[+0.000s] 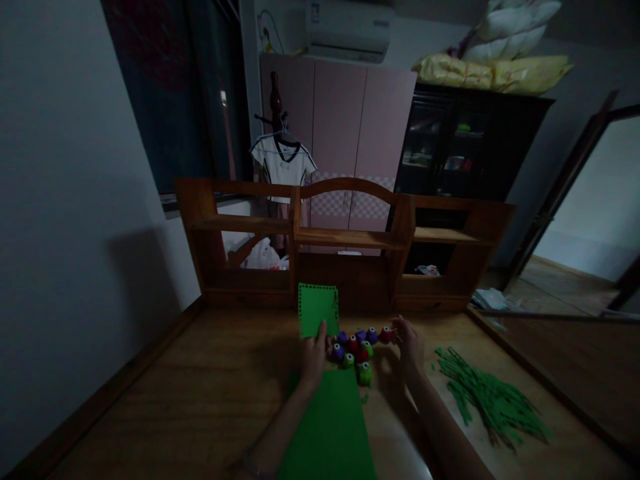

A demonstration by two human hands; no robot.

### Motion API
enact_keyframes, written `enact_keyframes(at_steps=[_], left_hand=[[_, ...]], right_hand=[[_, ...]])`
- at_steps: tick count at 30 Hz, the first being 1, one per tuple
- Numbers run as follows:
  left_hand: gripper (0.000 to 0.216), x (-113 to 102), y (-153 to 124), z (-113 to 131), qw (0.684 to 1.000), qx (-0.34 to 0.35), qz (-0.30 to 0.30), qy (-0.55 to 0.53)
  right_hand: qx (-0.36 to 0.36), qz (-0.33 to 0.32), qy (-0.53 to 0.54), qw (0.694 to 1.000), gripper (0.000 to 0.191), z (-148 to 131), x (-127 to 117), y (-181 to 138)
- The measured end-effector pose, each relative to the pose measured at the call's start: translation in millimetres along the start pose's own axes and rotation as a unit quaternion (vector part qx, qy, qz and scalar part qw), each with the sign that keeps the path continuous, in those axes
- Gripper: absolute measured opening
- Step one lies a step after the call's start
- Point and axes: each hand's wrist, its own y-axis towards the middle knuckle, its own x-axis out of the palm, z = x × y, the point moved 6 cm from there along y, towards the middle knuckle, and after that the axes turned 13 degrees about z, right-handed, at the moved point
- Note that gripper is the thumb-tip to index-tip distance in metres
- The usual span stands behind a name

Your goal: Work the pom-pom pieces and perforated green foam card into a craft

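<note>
My left hand point(314, 353) is closed on a small green card point(318, 309), thumb on its front, with a row of dark dots along the edges. To its right stand several small purple, red and green craft punches point(352, 343), each with a white round top and a dark centre. My right hand point(409, 343) is at the right end of this group, its fingertips closed at a red craft punch point(385, 335); the far side of the grip is hidden. Below the punches lies a large green sheet point(327, 427), partly covered by my left forearm.
A heap of green paper strips point(493, 397) lies at the right on the wooden table point(200, 387). Small green scraps point(365, 398) are near the punches. A wooden shelf unit point(350, 237) rises at the table's back edge, and a wall point(90, 233) borders the left.
</note>
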Motion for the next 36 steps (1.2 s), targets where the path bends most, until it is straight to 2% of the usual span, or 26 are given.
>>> enact_keyframes(at_steps=[2,4,7,9,11,14,15,18,22,27,36], left_hand=[[0.06,-4,4,-2,1.0,-0.009,0.018,0.0],[0.059,-5,9,-7,0.999,-0.016,0.031,-0.015],[0.056,-5,15,-15,0.997,-0.032,0.036,-0.057],[0.055,-5,17,-19,0.996,-0.042,0.043,-0.065],[0.055,-6,18,-21,0.996,-0.045,0.049,-0.058],[0.055,-7,18,-20,0.997,-0.038,0.05,-0.052],[0.056,-7,17,-19,0.997,-0.036,0.051,-0.053],[0.056,-7,13,-14,0.997,-0.037,0.046,-0.046],[0.057,-7,9,-12,0.999,-0.038,0.037,-0.009],[0.056,-8,9,-17,0.998,-0.022,0.033,0.038],[0.059,-2,7,-18,0.998,-0.046,0.011,0.051]], right_hand=[[0.02,0.03,0.022,0.999,0.033,-15,-3,6],[-0.005,0.025,0.036,0.999,0.031,-37,-1,12],[-0.106,-0.006,-0.018,0.994,0.031,-66,3,18],[-0.181,-0.007,-0.099,0.978,0.031,-70,3,18],[-0.242,-0.009,-0.18,0.953,0.03,-62,3,13],[-0.322,-0.074,-0.266,0.906,0.026,-38,8,-1],[-0.338,-0.113,-0.288,0.889,0.028,-29,12,-6],[-0.377,-0.165,-0.341,0.845,0.031,-10,19,-15],[-0.405,-0.172,-0.384,0.812,0.023,5,27,-19],[-0.409,-0.139,-0.393,0.812,0.018,15,29,-20],[-0.379,-0.152,-0.381,0.83,0.02,15,22,-18]])
